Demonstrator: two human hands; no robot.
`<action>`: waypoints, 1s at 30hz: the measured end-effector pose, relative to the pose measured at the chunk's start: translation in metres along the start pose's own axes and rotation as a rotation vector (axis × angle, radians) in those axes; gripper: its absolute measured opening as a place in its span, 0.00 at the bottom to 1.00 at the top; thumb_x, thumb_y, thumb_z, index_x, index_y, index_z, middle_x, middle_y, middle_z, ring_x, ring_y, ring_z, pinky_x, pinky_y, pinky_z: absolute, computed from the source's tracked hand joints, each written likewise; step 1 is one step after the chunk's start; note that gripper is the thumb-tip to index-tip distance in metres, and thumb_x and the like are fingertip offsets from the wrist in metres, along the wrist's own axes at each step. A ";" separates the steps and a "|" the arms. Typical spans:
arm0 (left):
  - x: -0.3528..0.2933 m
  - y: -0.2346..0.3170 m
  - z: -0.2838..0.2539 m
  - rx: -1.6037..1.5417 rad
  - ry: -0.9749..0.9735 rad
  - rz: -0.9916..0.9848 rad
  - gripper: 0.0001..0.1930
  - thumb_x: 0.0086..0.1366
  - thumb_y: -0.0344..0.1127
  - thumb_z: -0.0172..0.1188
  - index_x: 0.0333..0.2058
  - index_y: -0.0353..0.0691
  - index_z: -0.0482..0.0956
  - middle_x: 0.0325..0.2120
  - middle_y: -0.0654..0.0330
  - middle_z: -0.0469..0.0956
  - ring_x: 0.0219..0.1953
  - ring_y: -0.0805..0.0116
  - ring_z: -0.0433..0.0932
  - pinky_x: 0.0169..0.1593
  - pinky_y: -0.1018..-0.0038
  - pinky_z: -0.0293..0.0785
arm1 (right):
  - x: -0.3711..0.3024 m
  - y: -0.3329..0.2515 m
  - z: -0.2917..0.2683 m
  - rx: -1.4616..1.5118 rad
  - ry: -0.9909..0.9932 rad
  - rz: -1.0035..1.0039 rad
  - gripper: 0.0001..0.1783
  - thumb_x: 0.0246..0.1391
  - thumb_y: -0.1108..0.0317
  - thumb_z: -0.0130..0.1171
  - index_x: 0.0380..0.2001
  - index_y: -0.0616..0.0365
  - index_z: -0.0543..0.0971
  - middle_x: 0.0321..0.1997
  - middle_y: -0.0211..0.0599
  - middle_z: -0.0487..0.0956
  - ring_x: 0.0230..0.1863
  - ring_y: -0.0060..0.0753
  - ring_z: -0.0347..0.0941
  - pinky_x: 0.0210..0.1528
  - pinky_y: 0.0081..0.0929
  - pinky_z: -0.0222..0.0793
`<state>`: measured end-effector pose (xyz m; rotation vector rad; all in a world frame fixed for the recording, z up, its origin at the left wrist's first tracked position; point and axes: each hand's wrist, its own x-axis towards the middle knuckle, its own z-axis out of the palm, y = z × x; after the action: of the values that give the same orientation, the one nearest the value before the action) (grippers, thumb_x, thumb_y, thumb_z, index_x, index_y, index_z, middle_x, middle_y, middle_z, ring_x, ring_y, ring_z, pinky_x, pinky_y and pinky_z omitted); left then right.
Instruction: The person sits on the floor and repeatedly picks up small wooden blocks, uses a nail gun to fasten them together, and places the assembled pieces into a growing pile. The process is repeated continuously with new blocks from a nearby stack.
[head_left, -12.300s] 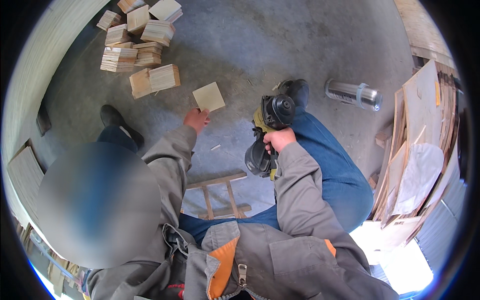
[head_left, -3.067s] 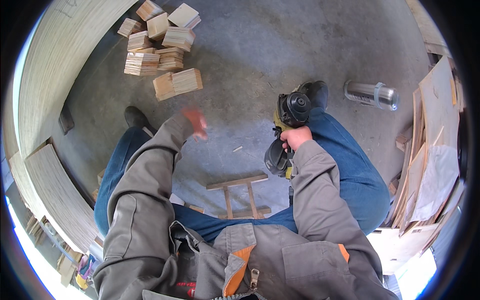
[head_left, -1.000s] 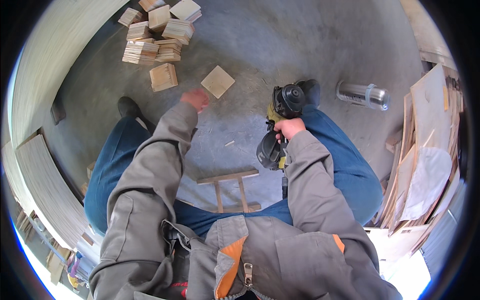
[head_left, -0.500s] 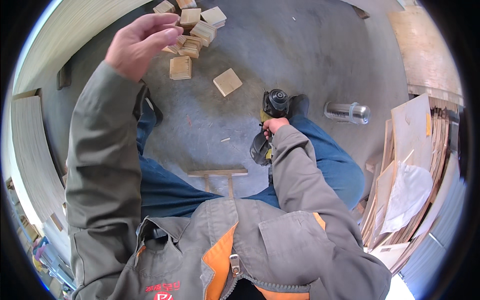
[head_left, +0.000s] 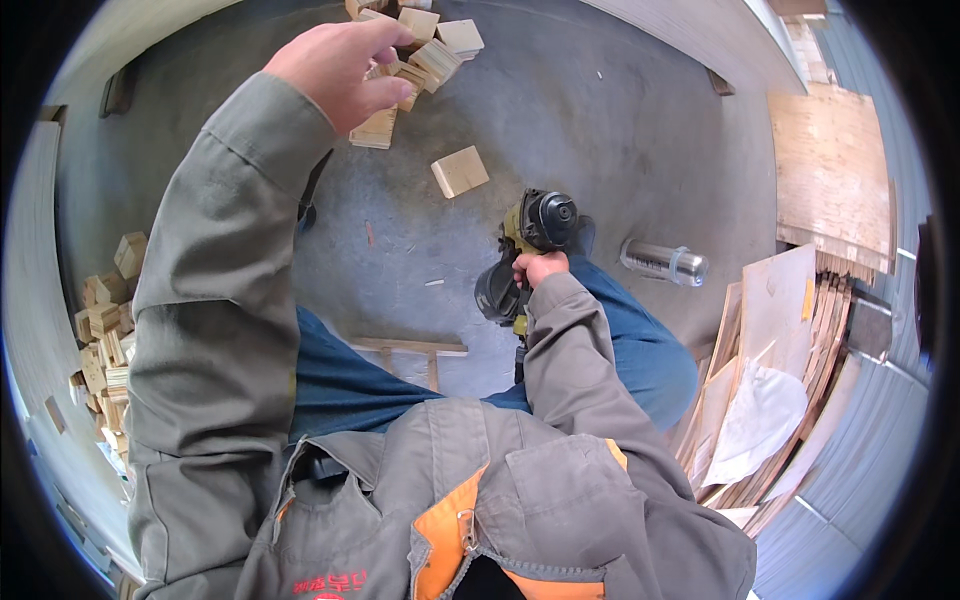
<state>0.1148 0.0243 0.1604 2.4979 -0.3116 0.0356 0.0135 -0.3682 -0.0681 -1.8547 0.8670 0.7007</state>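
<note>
My left hand (head_left: 338,68) is raised high toward the camera, fingers loosely curled and apart, holding nothing. It hangs above a pile of small wooden blocks (head_left: 418,48) on the grey floor. A single square wooden block (head_left: 460,171) lies apart from the pile, between the pile and the tool. My right hand (head_left: 538,267) grips a yellow-and-black power nail gun (head_left: 525,250) held over my right knee. A small wooden frame (head_left: 412,352) rests on the floor between my legs, partly hidden by my left thigh.
A silver metal flask (head_left: 664,263) lies on the floor to the right. Plywood sheets (head_left: 775,370) lean in a stack at the right, a large board (head_left: 828,178) behind them. More small blocks (head_left: 103,330) are heaped at the left. Long boards line the left wall.
My left arm has lifted from the floor near the loose square block up toward the camera. The view has shifted, so the block pile now sits at the top edge. The nail gun stays in my right hand.
</note>
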 end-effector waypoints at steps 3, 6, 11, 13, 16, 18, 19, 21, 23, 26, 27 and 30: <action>-0.003 0.002 -0.006 0.002 -0.059 -0.044 0.25 0.59 0.37 0.68 0.56 0.42 0.75 0.43 0.50 0.82 0.46 0.51 0.81 0.50 0.60 0.77 | -0.007 -0.023 0.007 -0.002 -0.063 -0.165 0.07 0.43 0.79 0.63 0.29 0.70 0.80 0.21 0.42 0.79 0.19 0.35 0.76 0.21 0.31 0.71; -0.010 -0.005 -0.003 0.016 -0.118 -0.079 0.26 0.60 0.35 0.68 0.57 0.44 0.74 0.45 0.48 0.81 0.48 0.50 0.80 0.51 0.60 0.77 | -0.015 -0.048 0.019 0.028 -0.099 -0.266 0.12 0.42 0.82 0.64 0.35 0.69 0.79 0.23 0.41 0.79 0.20 0.34 0.76 0.21 0.31 0.70; -0.014 -0.006 -0.005 0.057 -0.171 -0.089 0.26 0.59 0.35 0.69 0.57 0.44 0.73 0.46 0.48 0.81 0.49 0.48 0.80 0.52 0.59 0.76 | -0.011 -0.066 0.039 0.048 -0.156 -0.318 0.16 0.40 0.84 0.64 0.37 0.69 0.78 0.25 0.41 0.79 0.21 0.34 0.75 0.21 0.32 0.70; -0.014 -0.004 -0.004 0.065 -0.163 -0.071 0.27 0.58 0.35 0.69 0.57 0.44 0.73 0.46 0.47 0.81 0.50 0.48 0.80 0.52 0.59 0.76 | -0.013 -0.069 0.047 0.041 -0.149 -0.342 0.05 0.39 0.77 0.65 0.23 0.67 0.80 0.20 0.38 0.79 0.18 0.30 0.75 0.21 0.30 0.69; -0.014 -0.007 -0.006 0.083 -0.145 -0.009 0.27 0.58 0.35 0.69 0.56 0.42 0.73 0.46 0.47 0.81 0.50 0.48 0.79 0.52 0.59 0.75 | -0.007 -0.069 0.058 0.059 -0.146 -0.320 0.06 0.39 0.77 0.65 0.24 0.67 0.80 0.20 0.38 0.79 0.18 0.29 0.75 0.21 0.29 0.69; -0.019 -0.003 -0.010 0.103 -0.153 -0.011 0.27 0.58 0.35 0.69 0.56 0.42 0.73 0.46 0.48 0.81 0.51 0.48 0.79 0.53 0.59 0.75 | -0.008 -0.071 0.063 0.049 -0.167 -0.313 0.11 0.40 0.82 0.64 0.31 0.68 0.79 0.22 0.39 0.78 0.19 0.32 0.74 0.20 0.31 0.69; -0.022 -0.001 -0.012 0.113 -0.156 -0.013 0.27 0.58 0.35 0.69 0.56 0.42 0.73 0.46 0.48 0.81 0.51 0.48 0.79 0.53 0.59 0.75 | -0.008 -0.072 0.065 0.044 -0.178 -0.309 0.14 0.41 0.85 0.63 0.35 0.68 0.78 0.24 0.39 0.77 0.19 0.34 0.74 0.19 0.32 0.69; -0.022 -0.003 -0.011 0.095 -0.173 0.001 0.27 0.58 0.35 0.69 0.57 0.42 0.73 0.47 0.48 0.81 0.51 0.49 0.78 0.53 0.59 0.75 | -0.004 -0.072 0.065 0.037 -0.158 -0.306 0.14 0.40 0.85 0.63 0.35 0.68 0.78 0.24 0.39 0.77 0.19 0.34 0.74 0.19 0.32 0.68; -0.024 -0.002 -0.011 0.104 -0.188 -0.002 0.27 0.58 0.35 0.68 0.57 0.42 0.73 0.48 0.48 0.80 0.51 0.49 0.78 0.53 0.60 0.75 | -0.001 -0.074 0.065 0.030 -0.157 -0.289 0.14 0.40 0.85 0.63 0.34 0.67 0.78 0.24 0.39 0.77 0.19 0.34 0.74 0.19 0.32 0.68; -0.027 -0.001 -0.014 0.133 -0.214 -0.015 0.28 0.58 0.34 0.68 0.58 0.41 0.73 0.49 0.48 0.80 0.52 0.49 0.78 0.54 0.60 0.74 | 0.003 -0.080 0.064 0.007 -0.188 -0.274 0.11 0.41 0.84 0.63 0.33 0.67 0.78 0.24 0.38 0.77 0.19 0.34 0.74 0.20 0.32 0.69; -0.028 -0.001 -0.014 0.128 -0.224 -0.009 0.28 0.58 0.34 0.68 0.58 0.41 0.73 0.49 0.48 0.79 0.52 0.49 0.78 0.54 0.60 0.74 | 0.008 -0.081 0.061 -0.010 -0.202 -0.291 0.10 0.42 0.84 0.63 0.32 0.67 0.78 0.24 0.38 0.78 0.19 0.34 0.74 0.20 0.32 0.69; -0.028 -0.002 -0.013 0.117 -0.249 -0.026 0.28 0.58 0.34 0.68 0.58 0.41 0.73 0.49 0.48 0.79 0.52 0.49 0.77 0.54 0.60 0.74 | 0.001 -0.095 0.055 0.021 -0.213 -0.388 0.09 0.42 0.82 0.63 0.30 0.67 0.78 0.25 0.39 0.79 0.20 0.32 0.75 0.21 0.31 0.69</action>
<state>0.0886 0.0391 0.1672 2.6249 -0.3894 -0.2763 0.0845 -0.2891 -0.0425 -1.8192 0.3609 0.6243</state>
